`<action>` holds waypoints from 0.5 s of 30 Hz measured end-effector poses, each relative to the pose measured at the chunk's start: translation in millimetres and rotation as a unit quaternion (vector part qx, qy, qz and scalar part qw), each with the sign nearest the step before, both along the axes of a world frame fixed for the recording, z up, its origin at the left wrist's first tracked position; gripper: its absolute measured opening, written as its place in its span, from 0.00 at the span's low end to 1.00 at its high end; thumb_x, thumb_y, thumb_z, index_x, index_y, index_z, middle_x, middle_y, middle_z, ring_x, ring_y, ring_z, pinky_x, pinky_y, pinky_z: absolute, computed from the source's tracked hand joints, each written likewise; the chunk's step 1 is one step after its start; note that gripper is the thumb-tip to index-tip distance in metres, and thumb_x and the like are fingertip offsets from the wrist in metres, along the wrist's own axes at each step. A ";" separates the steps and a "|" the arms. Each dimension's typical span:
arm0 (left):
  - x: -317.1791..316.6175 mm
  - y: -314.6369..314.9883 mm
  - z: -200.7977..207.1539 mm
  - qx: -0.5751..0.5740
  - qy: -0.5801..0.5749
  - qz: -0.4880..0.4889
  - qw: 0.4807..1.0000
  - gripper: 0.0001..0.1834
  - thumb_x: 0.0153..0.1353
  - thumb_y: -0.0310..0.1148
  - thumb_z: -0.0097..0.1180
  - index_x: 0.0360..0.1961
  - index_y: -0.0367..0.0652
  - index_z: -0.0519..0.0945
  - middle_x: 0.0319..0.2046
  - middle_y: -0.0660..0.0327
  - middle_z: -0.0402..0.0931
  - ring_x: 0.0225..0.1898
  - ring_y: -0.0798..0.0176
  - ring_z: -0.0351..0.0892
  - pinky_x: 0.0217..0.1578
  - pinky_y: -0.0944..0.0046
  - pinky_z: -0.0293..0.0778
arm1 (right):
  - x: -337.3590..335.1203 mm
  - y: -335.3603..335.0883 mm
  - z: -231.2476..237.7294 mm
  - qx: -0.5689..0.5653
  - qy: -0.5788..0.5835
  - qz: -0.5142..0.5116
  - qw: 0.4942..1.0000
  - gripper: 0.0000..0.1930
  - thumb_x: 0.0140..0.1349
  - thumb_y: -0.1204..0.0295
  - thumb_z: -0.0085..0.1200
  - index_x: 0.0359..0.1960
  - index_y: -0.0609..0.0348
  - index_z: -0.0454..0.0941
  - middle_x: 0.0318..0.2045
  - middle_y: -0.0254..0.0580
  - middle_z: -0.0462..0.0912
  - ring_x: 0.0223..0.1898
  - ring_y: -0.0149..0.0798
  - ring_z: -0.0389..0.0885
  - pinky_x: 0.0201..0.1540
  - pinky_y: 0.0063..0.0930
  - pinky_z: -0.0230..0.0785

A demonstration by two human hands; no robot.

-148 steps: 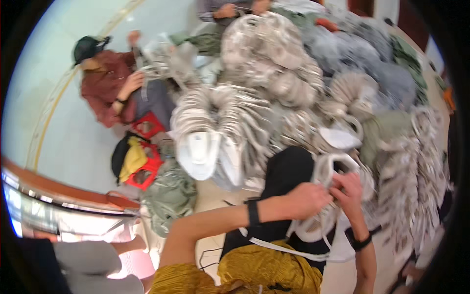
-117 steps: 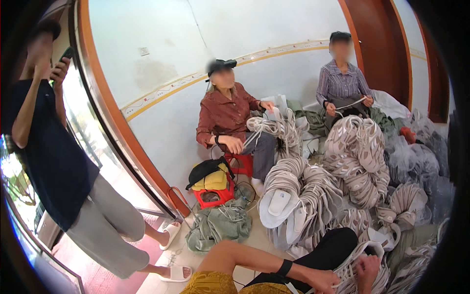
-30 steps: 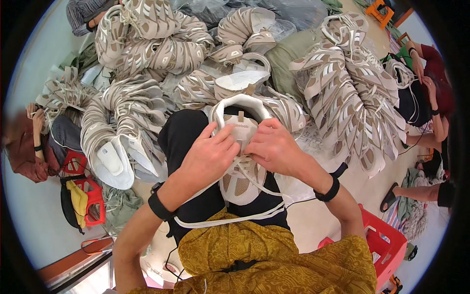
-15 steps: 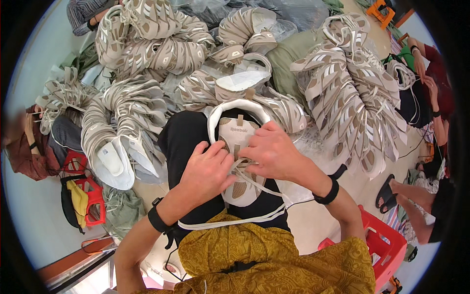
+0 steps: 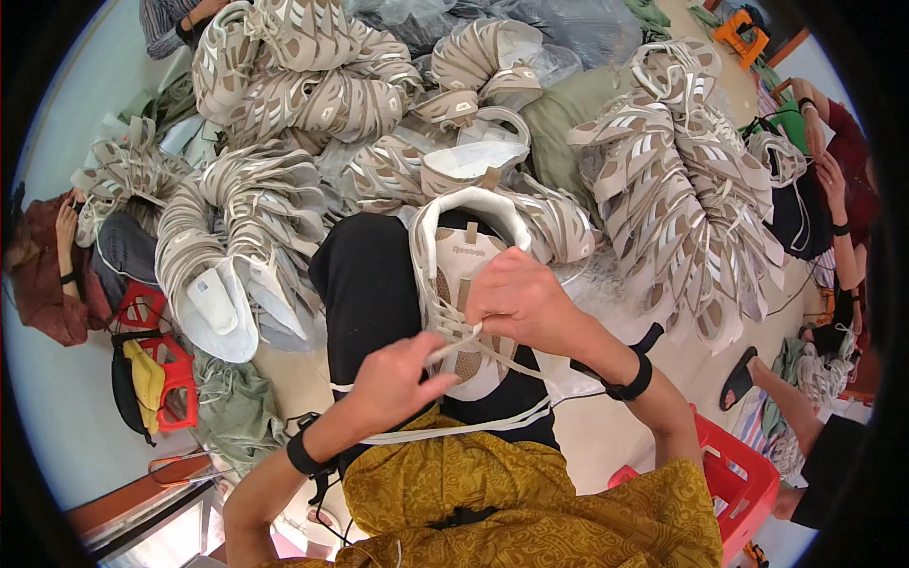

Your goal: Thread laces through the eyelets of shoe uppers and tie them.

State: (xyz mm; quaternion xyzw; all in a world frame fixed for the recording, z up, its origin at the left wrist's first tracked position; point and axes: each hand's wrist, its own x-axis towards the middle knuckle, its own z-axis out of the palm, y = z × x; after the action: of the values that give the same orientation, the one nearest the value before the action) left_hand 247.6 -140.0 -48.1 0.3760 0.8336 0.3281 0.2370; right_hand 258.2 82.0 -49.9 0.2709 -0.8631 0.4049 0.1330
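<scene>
A beige-and-white sneaker upper (image 5: 428, 260), with a padded white collar and a brown mesh tongue, lies across my black-trousered thighs, its collar facing away from me. A pale shoelace (image 5: 499, 358) crosses its eyelets, and long ends trail over my lap. My right hand (image 5: 524, 301) pinches the lace close to the eyelets on the right of the tongue. Low at the left side of the upper, my left hand (image 5: 390, 381) has a length of lace between thumb and fingers. The fingertips of my right hand are partly hidden.
Stacks of similar uppers lie ahead at the left (image 5: 260, 204), the far left (image 5: 327, 99) and the right (image 5: 677, 180). A red plastic stool (image 5: 743, 469) stands near my right side. Other people sit at both edges, including a person in dark red (image 5: 847, 142).
My left hand has drawn back from the tongue, down and left, with lace in its fingers. My right hand has moved slightly lower, and more of the upper's left side shows.
</scene>
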 end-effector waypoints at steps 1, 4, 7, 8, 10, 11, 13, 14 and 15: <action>3.7 1.1 -3.4 0.002 -0.001 -0.001 1.000 0.19 0.50 0.32 0.61 0.42 0.39 0.70 0.29 0.53 0.77 0.30 0.52 0.78 0.32 0.61 0.74 | 0.9 1.4 2.9 -0.050 -0.043 0.025 0.998 0.07 0.35 0.75 0.60 0.19 0.54 0.76 0.19 0.29 0.75 0.25 0.36 0.71 0.39 0.28 0.61; 4.7 5.1 -6.1 0.037 0.026 0.024 0.999 0.10 0.52 0.32 0.57 0.34 0.40 0.74 0.16 0.54 0.73 0.18 0.52 0.76 0.21 0.59 0.73 | 0.5 -3.7 10.2 -0.062 -0.141 0.103 0.983 0.08 0.38 0.76 0.61 0.24 0.54 0.79 0.19 0.32 0.76 0.27 0.36 0.72 0.35 0.27 0.63; -5.2 6.4 17.1 0.010 -0.236 0.024 0.971 0.07 0.56 0.31 0.54 0.32 0.39 0.75 0.17 0.56 0.74 0.18 0.61 0.77 0.21 0.65 0.72 | 11.3 -9.7 19.2 -0.100 -0.319 0.097 0.938 0.08 0.42 0.74 0.59 0.27 0.52 0.80 0.15 0.35 0.73 0.18 0.33 0.71 0.25 0.23 0.61; -11.9 6.3 25.9 0.011 -0.236 0.024 0.971 0.07 0.56 0.31 0.54 0.32 0.39 0.75 0.17 0.56 0.74 0.18 0.61 0.77 0.21 0.65 0.72 | 13.3 -7.5 21.1 -0.157 -0.362 0.129 0.910 0.14 0.43 0.75 0.59 0.35 0.49 0.81 0.15 0.32 0.73 0.16 0.25 0.68 0.19 0.20 0.57; -28.3 2.8 47.1 0.052 -0.463 0.058 0.883 0.07 0.59 0.31 0.52 0.33 0.37 0.75 0.18 0.59 0.75 0.19 0.69 0.75 0.22 0.70 0.72 | 13.2 -2.6 33.8 -0.189 -0.387 0.129 0.893 0.16 0.44 0.76 0.59 0.37 0.49 0.80 0.16 0.29 0.73 0.17 0.22 0.67 0.20 0.19 0.57; -37.6 0.6 63.6 0.116 -0.500 0.093 0.853 0.07 0.59 0.30 0.51 0.33 0.35 0.75 0.21 0.61 0.75 0.21 0.71 0.75 0.24 0.71 0.72 | 11.1 0.6 42.0 -0.222 -0.412 0.129 0.874 0.17 0.45 0.77 0.59 0.40 0.48 0.80 0.16 0.26 0.73 0.18 0.20 0.67 0.21 0.18 0.58; -58.4 1.4 88.7 0.224 -0.459 0.136 0.849 0.08 0.60 0.29 0.48 0.30 0.35 0.73 0.16 0.57 0.74 0.16 0.66 0.75 0.22 0.69 0.73 | -0.8 15.5 59.9 -0.350 -0.427 0.123 0.824 0.20 0.46 0.79 0.58 0.45 0.55 0.78 0.17 0.28 0.74 0.18 0.20 0.68 0.21 0.16 0.59; -67.9 0.0 85.3 0.347 -0.418 0.122 0.831 0.09 0.61 0.32 0.48 0.32 0.35 0.71 0.14 0.56 0.73 0.13 0.62 0.74 0.21 0.65 0.74 | -9.0 25.2 63.8 -0.400 -0.403 0.116 0.815 0.19 0.48 0.80 0.56 0.46 0.57 0.77 0.17 0.31 0.75 0.17 0.21 0.69 0.21 0.15 0.59; -78.4 -3.0 88.4 0.450 -0.400 0.090 0.794 0.10 0.62 0.33 0.47 0.35 0.36 0.70 0.16 0.56 0.74 0.14 0.62 0.74 0.23 0.62 0.75 | -19.5 31.4 62.5 -0.489 -0.336 0.116 0.797 0.18 0.51 0.80 0.54 0.46 0.58 0.76 0.16 0.32 0.74 0.16 0.23 0.67 0.21 0.16 0.60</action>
State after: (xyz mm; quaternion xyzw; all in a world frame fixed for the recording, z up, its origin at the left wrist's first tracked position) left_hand 169.2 -143.0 40.3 0.1984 0.4533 0.8069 0.3226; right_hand 238.8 113.4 12.5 0.1153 -0.5028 0.8510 -0.0982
